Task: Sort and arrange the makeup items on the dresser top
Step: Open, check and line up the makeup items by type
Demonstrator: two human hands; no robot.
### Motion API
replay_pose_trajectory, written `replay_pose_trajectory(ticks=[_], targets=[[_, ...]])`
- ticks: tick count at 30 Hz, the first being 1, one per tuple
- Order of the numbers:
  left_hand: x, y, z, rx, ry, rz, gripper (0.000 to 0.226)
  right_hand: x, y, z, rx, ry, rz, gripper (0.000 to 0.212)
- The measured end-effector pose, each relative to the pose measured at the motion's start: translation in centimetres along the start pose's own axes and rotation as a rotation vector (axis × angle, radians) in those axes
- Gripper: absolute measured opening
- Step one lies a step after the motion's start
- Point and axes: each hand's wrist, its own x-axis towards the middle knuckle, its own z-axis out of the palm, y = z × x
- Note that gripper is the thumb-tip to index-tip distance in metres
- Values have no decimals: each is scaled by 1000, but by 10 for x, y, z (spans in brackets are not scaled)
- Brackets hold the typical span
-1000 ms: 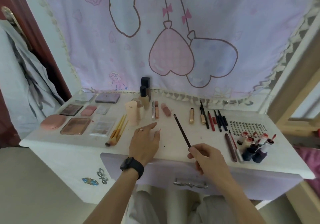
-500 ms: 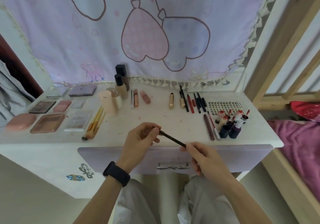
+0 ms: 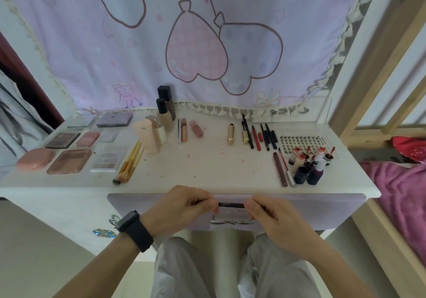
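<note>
Head view, the only one supplied: the pencil (image 3: 231, 204), a slim dark stick, is off the bench (image 3: 207, 166) and held in the air before the drawer front, just above the drawer handle (image 3: 232, 222) as seen from here. Its long axis runs level, left to right across the person's lap. The left hand (image 3: 182, 207), with a watch (image 3: 134, 229) at the wrist, has its grip curled round the left end. The right hand (image 3: 274, 219) has its grip pinching the right end between thumb and fingers. Only a short middle length of the pencil shows between them. Whether a cap is being worked cannot be told. On the bench, a row of pencils (image 3: 260, 136) lies toward the back right, each one pointing front to back. Brushes (image 3: 130, 164) and palettes (image 3: 69, 161) lie to the left, and small bottles (image 3: 309, 166) stand at the right front. Judgement: the held pencil belongs with that row, which lies ahead and to the right of both hands, with the right hand nearer. The pencil lies crosswise to the row, so placing it would call for about a quarter turn, and one hand must first let go.
</note>
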Motion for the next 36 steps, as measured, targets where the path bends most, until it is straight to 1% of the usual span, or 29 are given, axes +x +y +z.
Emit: replay_pose_trajectory(ticks=[2, 3, 5, 6, 7, 9, 11, 15, 17, 21, 25, 27, 29, 32, 34, 36], targets=[[1, 1, -11, -92, -154, -58, 28, -2, -6, 1, -36, -7, -45, 44], [2, 1, -15, -126, -205, -75, 28, -3, -9, 2, -53, -7, -65, 44], [3, 3, -19, -137, -237, -94, 26, -3, -13, 2, -65, -2, -69, 45], [3, 3, -21, -99, -211, -96, 25, -3, -14, 0, -54, 10, -37, 46], [2, 1, -24, -32, -146, -94, 24, -3, -12, -5, -36, 39, 18, 46], [-2, -7, -35, 87, 56, -107, 22, -4, -4, -20, -8, 128, 136, 45], [-12, -19, -49, 73, 185, -137, 20, -8, 4, -33, 47, 187, 199, 44], [-15, -31, -51, -50, 260, -168, 27, -10, 1, -30, 163, 203, 233, 45], [-9, -28, -41, -137, 285, -164, 28, -5, -3, -22, 300, 198, 242, 42], [4, -22, -21, -319, 318, -177, 21, 9, -5, -9, 446, 173, 276, 31], [21, -13, -11, -469, 368, -264, 19, 24, -7, -1, 575, 144, 307, 25], [34, -9, -10, -531, 401, -318, 17, 33, -7, 1, 549, 140, 330, 18], [50, -6, -11, -551, 433, -382, 16, 43, -7, 3, 465, 157, 356, 13], [75, -6, -15, -462, 436, -465, 19, 59, -5, 6, 376, 226, 387, 6], [90, -7, -18, -394, 428, -499, 21, 70, -2, 7, 324, 298, 370, 4], [107, -9, -21, -312, 401, -514, 16, 79, 0, 7, 233, 377, 330, 5]])
